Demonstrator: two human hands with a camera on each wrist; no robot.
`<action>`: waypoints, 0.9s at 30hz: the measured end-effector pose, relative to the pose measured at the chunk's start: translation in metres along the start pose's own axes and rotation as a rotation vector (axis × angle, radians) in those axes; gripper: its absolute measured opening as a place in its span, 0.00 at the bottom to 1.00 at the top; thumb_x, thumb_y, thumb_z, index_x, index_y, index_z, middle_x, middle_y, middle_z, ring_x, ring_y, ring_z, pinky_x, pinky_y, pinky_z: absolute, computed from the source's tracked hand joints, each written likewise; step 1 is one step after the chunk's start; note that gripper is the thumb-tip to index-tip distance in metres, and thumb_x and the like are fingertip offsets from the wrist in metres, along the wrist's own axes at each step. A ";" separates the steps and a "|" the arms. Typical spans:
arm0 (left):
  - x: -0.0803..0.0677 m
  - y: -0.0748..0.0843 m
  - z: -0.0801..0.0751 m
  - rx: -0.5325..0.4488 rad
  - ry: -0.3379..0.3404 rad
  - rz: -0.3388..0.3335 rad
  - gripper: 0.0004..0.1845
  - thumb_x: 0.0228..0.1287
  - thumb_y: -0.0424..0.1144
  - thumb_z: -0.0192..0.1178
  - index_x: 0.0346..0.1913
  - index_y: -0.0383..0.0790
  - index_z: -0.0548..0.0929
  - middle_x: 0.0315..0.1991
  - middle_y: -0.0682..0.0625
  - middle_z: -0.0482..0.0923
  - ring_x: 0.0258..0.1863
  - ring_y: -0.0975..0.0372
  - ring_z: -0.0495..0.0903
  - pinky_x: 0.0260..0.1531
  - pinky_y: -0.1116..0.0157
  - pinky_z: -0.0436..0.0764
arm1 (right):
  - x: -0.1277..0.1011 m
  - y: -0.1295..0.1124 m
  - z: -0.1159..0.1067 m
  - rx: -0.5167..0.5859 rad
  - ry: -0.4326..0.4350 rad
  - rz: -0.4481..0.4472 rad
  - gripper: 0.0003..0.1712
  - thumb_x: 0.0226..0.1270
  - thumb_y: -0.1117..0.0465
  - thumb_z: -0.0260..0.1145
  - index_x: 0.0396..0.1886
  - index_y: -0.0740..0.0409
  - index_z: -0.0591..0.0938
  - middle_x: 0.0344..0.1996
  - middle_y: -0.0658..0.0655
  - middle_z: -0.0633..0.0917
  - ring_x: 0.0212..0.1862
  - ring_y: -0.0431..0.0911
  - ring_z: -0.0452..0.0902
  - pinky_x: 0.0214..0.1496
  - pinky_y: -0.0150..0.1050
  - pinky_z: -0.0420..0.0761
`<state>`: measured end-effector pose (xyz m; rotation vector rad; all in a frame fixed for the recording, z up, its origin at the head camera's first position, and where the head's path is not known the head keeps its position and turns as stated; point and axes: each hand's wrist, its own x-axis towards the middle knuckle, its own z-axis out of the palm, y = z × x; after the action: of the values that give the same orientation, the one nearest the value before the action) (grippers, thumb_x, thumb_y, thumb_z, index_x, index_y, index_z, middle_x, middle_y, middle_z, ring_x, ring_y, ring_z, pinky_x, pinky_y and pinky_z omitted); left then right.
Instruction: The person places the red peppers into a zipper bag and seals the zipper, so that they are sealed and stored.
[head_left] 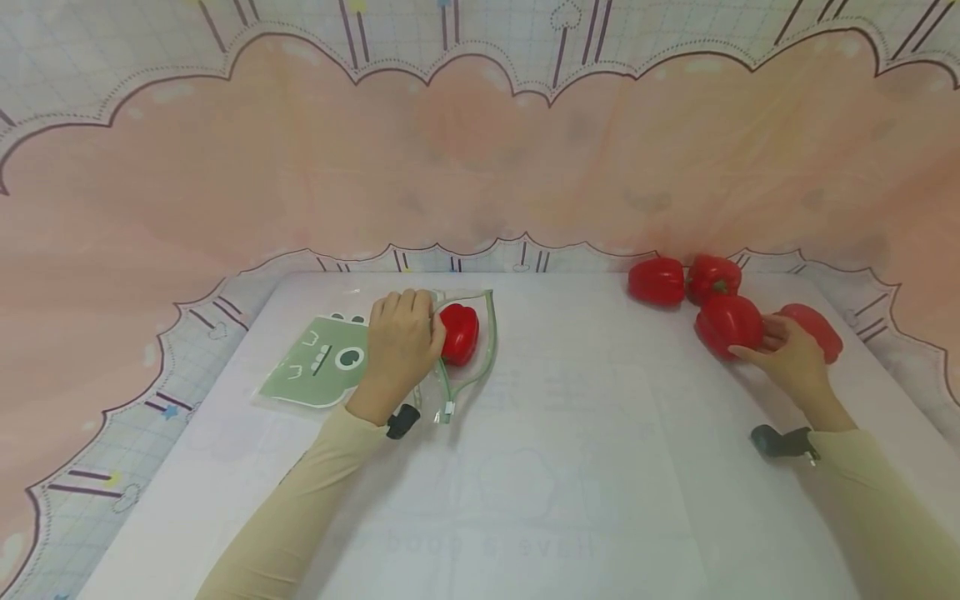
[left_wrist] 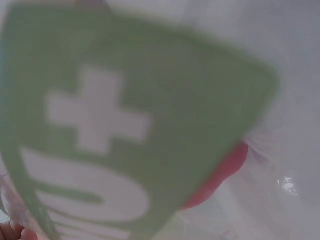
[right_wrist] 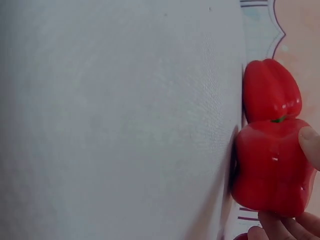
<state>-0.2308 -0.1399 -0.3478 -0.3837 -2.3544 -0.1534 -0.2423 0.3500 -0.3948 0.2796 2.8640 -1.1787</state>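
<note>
- Left hand [head_left: 402, 340] grips the mouth of the green bag [head_left: 318, 367]; one pepper [head_left: 459, 333] sits inside.
- Right hand [head_left: 789, 357] grasps a second pepper [head_left: 729, 323], well apart.
- Risk: loose mouth sags shut, blocking entry.

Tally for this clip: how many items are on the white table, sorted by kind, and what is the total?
Red bell peppers: 5, one in the bag at the left hand, one gripped by the right hand, three loose
Green-printed zip bag: 1
Total: 6
</note>
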 end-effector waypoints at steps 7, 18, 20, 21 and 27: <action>0.001 0.000 0.000 -0.005 -0.016 -0.005 0.06 0.55 0.35 0.58 0.30 0.35 0.74 0.24 0.43 0.75 0.28 0.51 0.73 0.34 0.57 0.74 | 0.000 -0.002 -0.001 -0.007 -0.018 -0.021 0.54 0.59 0.40 0.62 0.71 0.69 0.49 0.65 0.76 0.60 0.62 0.71 0.60 0.58 0.63 0.68; 0.001 0.000 0.001 -0.003 -0.010 -0.005 0.05 0.55 0.34 0.57 0.29 0.35 0.74 0.24 0.43 0.75 0.28 0.51 0.74 0.34 0.57 0.74 | 0.006 -0.002 0.000 0.010 -0.077 -0.056 0.53 0.60 0.43 0.63 0.71 0.68 0.49 0.65 0.77 0.60 0.63 0.71 0.59 0.59 0.61 0.68; 0.001 0.000 0.001 -0.002 -0.005 -0.004 0.05 0.55 0.34 0.57 0.29 0.35 0.74 0.24 0.43 0.75 0.28 0.51 0.74 0.34 0.57 0.74 | 0.006 -0.002 0.001 0.007 -0.068 -0.051 0.54 0.59 0.43 0.63 0.71 0.69 0.48 0.65 0.77 0.60 0.63 0.71 0.59 0.59 0.62 0.67; 0.001 0.000 0.000 -0.001 -0.003 -0.004 0.05 0.55 0.34 0.56 0.29 0.35 0.74 0.23 0.43 0.75 0.28 0.50 0.74 0.34 0.57 0.74 | 0.006 -0.002 0.001 0.001 -0.062 -0.048 0.54 0.59 0.42 0.64 0.71 0.68 0.48 0.65 0.77 0.60 0.63 0.72 0.59 0.58 0.63 0.68; 0.001 0.000 -0.001 -0.003 -0.001 -0.006 0.05 0.55 0.33 0.56 0.29 0.34 0.74 0.24 0.43 0.75 0.29 0.50 0.74 0.35 0.57 0.74 | 0.009 -0.002 0.005 -0.040 -0.035 -0.047 0.56 0.56 0.41 0.65 0.71 0.68 0.49 0.63 0.77 0.62 0.60 0.72 0.61 0.57 0.63 0.70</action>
<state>-0.2307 -0.1394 -0.3465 -0.3779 -2.3564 -0.1594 -0.2521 0.3468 -0.3975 0.1889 2.8758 -1.1204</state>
